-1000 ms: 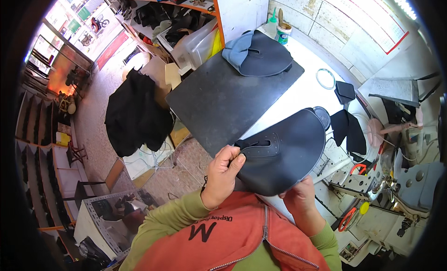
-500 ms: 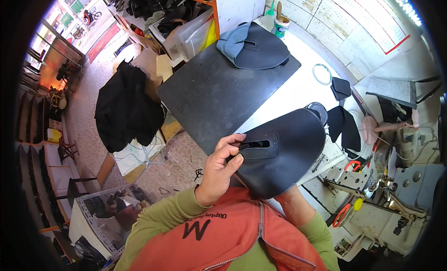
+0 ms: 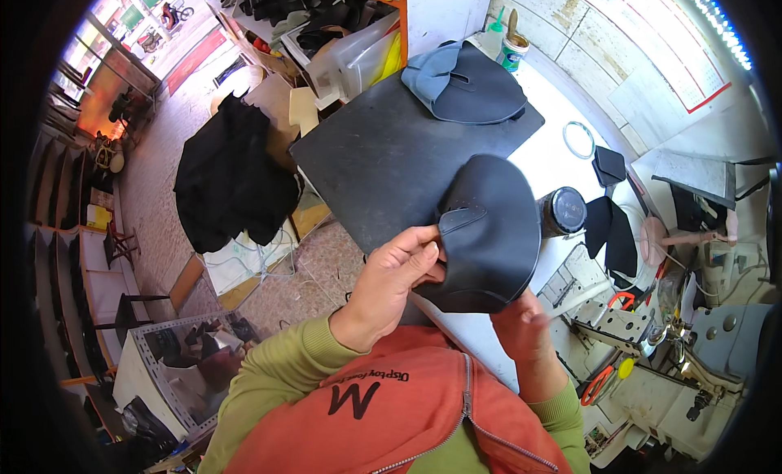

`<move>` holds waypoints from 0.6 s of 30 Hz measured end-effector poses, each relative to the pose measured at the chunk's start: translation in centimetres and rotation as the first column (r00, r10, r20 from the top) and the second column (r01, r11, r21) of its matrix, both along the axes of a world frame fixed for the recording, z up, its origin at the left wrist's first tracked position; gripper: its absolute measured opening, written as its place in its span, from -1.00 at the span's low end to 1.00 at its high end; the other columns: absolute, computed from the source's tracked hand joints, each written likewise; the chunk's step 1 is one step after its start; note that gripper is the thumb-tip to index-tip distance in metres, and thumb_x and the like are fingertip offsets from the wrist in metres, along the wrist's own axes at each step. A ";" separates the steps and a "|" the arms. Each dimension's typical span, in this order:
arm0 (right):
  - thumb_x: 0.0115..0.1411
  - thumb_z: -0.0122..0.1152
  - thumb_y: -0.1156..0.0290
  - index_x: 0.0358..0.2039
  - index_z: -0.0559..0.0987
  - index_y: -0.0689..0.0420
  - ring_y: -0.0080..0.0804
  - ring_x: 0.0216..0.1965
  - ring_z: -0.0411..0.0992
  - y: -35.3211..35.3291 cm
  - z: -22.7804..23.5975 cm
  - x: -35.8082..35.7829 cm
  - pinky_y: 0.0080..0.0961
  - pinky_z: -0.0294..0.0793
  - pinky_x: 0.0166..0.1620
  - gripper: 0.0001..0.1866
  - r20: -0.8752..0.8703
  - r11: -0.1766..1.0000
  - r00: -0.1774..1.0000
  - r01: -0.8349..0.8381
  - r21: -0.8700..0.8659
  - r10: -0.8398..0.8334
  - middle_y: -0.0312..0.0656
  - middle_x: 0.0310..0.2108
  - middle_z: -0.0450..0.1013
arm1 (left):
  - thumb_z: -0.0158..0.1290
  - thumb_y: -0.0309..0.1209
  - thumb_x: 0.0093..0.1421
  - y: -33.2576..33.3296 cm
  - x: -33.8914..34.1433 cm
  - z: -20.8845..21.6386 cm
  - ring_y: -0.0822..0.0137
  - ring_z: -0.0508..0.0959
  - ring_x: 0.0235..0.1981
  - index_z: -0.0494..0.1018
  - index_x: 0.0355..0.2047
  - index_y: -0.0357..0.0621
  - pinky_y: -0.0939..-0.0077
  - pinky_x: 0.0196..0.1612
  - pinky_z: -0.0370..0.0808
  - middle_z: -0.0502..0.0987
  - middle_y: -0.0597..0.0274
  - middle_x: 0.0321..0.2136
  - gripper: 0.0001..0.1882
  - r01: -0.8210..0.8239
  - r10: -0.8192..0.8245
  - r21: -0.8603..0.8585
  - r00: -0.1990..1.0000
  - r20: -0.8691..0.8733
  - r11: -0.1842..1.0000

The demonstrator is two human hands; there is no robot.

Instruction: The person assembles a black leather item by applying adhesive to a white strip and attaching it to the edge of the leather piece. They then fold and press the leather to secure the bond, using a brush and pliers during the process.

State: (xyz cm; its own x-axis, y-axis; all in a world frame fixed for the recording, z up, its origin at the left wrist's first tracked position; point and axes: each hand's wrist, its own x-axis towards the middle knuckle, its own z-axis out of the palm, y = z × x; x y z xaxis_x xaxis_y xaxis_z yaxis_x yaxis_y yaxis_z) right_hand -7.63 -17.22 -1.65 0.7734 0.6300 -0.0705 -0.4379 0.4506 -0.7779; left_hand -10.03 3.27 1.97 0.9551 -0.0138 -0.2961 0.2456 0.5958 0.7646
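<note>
A black leather piece (image 3: 497, 230), curved and with a stitched tab-like patch, is up in front of my chest. My left hand (image 3: 387, 283) pinches its left edge between thumb and fingers. Below its lower right edge, my right hand (image 3: 525, 331) is closed, partly blurred. A pale thin stick (image 3: 582, 299), smeared by motion, juts out from that hand to the right. Another black leather piece (image 3: 489, 87), with a slot and a folded blue-grey flap, lies at the far end of the dark board (image 3: 366, 148).
A dark-lidded round jar (image 3: 564, 211) stands right of the leather. Farther back are a green-capped bottle (image 3: 493, 38), a can (image 3: 513, 50) and a ring of tape (image 3: 579, 139). Black cloth (image 3: 236, 177) is heaped at left; orange-handled scissors (image 3: 599, 384) and a machine (image 3: 684, 344) are at right.
The leather piece has turned and tilted, so its slot no longer shows. My right hand has come out from behind it, with the pale stick now visible. The view has shifted slightly.
</note>
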 end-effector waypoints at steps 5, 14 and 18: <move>0.15 0.22 0.51 0.04 0.40 0.26 -0.43 -0.02 0.39 0.8 0.4 0.3 -0.45 0.34 0.08 -0.57 -0.110 0.986 0.985 0.121 -0.115 -0.134 -0.19 -0.03 0.43 | 0.02 -0.49 0.22 0.1 -0.8 -0.2 0.49 0.44 -0.25 0.18 0.21 -0.20 0.62 -0.09 0.38 0.42 0.32 -0.22 -0.46 0.136 -0.140 0.079 0.989 0.053 0.988; 0.20 0.13 0.54 -0.04 0.45 0.22 -0.40 -0.06 0.43 2.0 -0.5 -1.2 -0.42 0.40 0.06 -0.70 -0.166 0.964 0.950 0.266 -0.012 -0.264 -0.18 -0.08 0.46 | 0.23 -0.55 0.00 -1.6 -2.6 -1.2 0.46 0.41 -0.29 0.35 -0.15 -0.20 0.58 -0.17 0.36 0.39 0.29 -0.35 -0.60 -0.082 -0.120 0.686 0.963 0.241 0.723; 0.21 0.11 0.55 -0.04 0.46 0.21 -0.39 -0.06 0.44 2.5 -0.3 -1.3 -0.41 0.40 0.06 -0.71 -0.216 0.953 0.933 0.301 0.038 -0.287 -0.17 -0.08 0.46 | 0.25 -0.52 -0.03 -1.7 -2.4 -2.2 0.34 0.47 -0.30 0.43 -0.30 -0.20 0.52 -0.23 0.41 0.43 0.20 -0.32 -0.72 -0.283 -0.044 0.707 0.913 0.406 0.648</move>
State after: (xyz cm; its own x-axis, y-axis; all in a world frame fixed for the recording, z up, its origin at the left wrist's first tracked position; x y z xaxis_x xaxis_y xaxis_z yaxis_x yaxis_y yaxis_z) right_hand -8.94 -14.76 -1.92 0.8981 0.3856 -0.2118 -0.4245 0.6332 -0.6472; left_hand -12.43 1.58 -0.21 0.9628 0.1739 0.2069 -0.1700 -0.2058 0.9637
